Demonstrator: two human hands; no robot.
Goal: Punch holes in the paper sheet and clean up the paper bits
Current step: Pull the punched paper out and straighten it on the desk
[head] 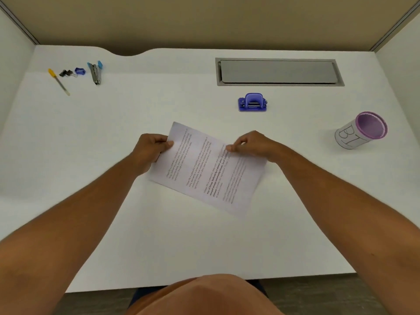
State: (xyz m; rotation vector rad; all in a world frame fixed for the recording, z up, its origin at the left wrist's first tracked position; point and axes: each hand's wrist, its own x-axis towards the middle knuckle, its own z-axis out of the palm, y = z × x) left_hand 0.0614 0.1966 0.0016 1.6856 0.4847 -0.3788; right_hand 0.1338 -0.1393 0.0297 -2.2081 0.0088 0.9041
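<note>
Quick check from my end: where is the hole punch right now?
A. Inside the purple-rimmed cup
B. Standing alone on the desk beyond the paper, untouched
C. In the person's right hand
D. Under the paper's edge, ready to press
B: the blue hole punch sits by itself on the desk, farther from the person than the paper sheet, while the left hand and right hand each hold the sheet's edges.

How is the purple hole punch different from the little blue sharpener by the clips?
The hole punch looks much bigger than the sharpener. The hole punch stands alone, just beyond the paper sheet held by the left hand and right hand. The sharpener sits far off at the back left, squeezed between the binder clips and the stapler. Both are bluish-purple and neither is being touched.
</note>
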